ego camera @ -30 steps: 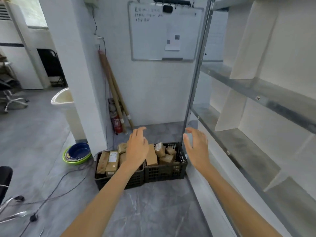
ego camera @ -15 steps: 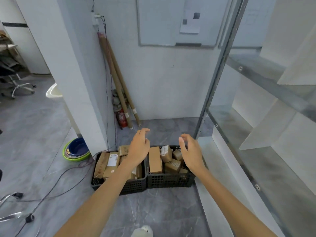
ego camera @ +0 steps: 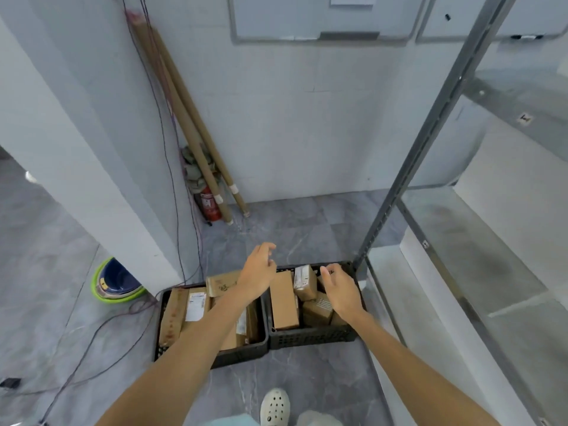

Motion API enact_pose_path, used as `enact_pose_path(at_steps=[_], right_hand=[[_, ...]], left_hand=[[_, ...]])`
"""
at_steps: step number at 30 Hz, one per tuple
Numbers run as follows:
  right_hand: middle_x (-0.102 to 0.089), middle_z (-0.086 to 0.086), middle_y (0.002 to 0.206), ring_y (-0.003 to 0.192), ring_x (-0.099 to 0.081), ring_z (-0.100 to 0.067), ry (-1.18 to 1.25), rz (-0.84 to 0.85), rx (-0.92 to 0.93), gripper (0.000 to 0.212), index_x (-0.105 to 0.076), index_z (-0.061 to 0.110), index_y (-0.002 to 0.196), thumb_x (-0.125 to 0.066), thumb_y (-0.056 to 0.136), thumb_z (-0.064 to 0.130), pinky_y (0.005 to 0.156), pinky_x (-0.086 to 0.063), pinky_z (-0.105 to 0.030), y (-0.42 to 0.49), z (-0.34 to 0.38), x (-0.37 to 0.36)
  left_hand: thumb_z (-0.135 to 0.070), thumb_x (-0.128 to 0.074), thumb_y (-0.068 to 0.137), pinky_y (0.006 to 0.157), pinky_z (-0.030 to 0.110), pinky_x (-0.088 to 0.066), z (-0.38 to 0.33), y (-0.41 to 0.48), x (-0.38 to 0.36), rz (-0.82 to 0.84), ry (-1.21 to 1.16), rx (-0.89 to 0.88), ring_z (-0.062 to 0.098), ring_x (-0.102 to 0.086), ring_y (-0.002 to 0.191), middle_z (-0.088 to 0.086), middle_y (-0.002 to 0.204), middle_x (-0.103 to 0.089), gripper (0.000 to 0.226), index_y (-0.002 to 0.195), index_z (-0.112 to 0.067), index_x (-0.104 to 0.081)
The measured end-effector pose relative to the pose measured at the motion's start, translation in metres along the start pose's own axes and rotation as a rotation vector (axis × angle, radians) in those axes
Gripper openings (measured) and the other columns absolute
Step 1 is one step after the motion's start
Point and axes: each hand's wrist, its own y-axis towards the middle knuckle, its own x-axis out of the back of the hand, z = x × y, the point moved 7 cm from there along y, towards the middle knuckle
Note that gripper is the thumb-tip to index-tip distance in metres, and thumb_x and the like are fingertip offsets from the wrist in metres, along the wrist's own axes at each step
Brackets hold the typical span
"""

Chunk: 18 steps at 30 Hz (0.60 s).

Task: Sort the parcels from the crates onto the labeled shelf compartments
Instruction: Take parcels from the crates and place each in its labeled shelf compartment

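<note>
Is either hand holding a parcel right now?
No: the left hand and the right hand hover above the black crates, fingers loosely spread, gripping none of the parcels.

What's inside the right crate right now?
In the right crate: a long brown box at its left, a white-labelled box beside it, a smaller box nearer. The right hand hides the right side; whatever lies under the top layer is covered.

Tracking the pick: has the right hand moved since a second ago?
Yes. The right hand has dropped toward the right crate; its fingertips, earlier past the far rim, now sit over the parcels.
</note>
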Motion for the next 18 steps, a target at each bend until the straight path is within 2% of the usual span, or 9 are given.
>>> enact_pose_path(at_steps=[4, 8, 12, 15, 18], right_hand=[[-0.067, -0.006, 0.099, 0.093, -0.062, -0.023, 0.017, 0.061, -0.073, 0.038, -0.060, 0.013, 0.108, -0.038, 0.099, 0.042, 0.086, -0.049, -0.042, 0.032, -0.016, -0.016], [-0.066, -0.003, 0.087, 0.083, -0.062, -0.020, -0.003, 0.144, -0.102, 0.033, -0.056, 0.016, 0.108, -0.037, 0.099, 0.042, 0.076, -0.048, -0.035, 0.062, -0.033, -0.037], [-0.061, 0.003, 0.079, 0.082, -0.062, -0.021, 0.034, 0.170, -0.151, 0.029, -0.055, 0.017, 0.098, -0.038, 0.100, 0.040, 0.072, -0.045, -0.032, 0.090, -0.061, -0.073], [-0.064, -0.004, 0.096, 0.088, -0.059, -0.020, 0.069, 0.205, -0.181, 0.029, -0.056, 0.011, 0.107, -0.038, 0.101, 0.033, 0.073, -0.042, -0.029, 0.110, -0.086, -0.113], [-0.065, -0.007, 0.100, 0.092, -0.060, -0.024, 0.093, 0.210, -0.209, 0.025, -0.057, 0.009, 0.108, -0.042, 0.099, 0.027, 0.080, -0.046, -0.034, 0.137, -0.120, -0.159]], left_hand=[[-0.009, -0.041, 0.097, 0.089, 0.025, -0.039, 0.016, 0.034, -0.018, 0.106, 0.003, 0.073, 0.018, -0.042, 0.128, 0.006, 0.141, -0.040, 0.038, 0.134, -0.016, -0.039], [-0.008, -0.041, 0.097, 0.102, 0.038, -0.041, 0.038, 0.060, -0.033, 0.130, 0.012, 0.168, 0.023, -0.044, 0.126, 0.009, 0.142, -0.039, 0.039, 0.135, -0.013, -0.038], [-0.008, -0.040, 0.096, 0.096, 0.035, -0.043, 0.074, 0.084, -0.071, 0.170, 0.066, 0.175, 0.022, -0.048, 0.120, 0.006, 0.138, -0.043, 0.040, 0.135, -0.015, -0.040], [-0.007, -0.040, 0.095, 0.089, 0.033, -0.045, 0.111, 0.101, -0.108, 0.184, 0.053, 0.230, 0.022, -0.051, 0.112, 0.006, 0.134, -0.045, 0.041, 0.135, -0.015, -0.040], [-0.006, -0.041, 0.094, 0.081, 0.028, -0.045, 0.159, 0.122, -0.151, 0.186, 0.000, 0.292, 0.019, -0.053, 0.103, 0.009, 0.133, -0.045, 0.043, 0.136, -0.015, -0.040]])
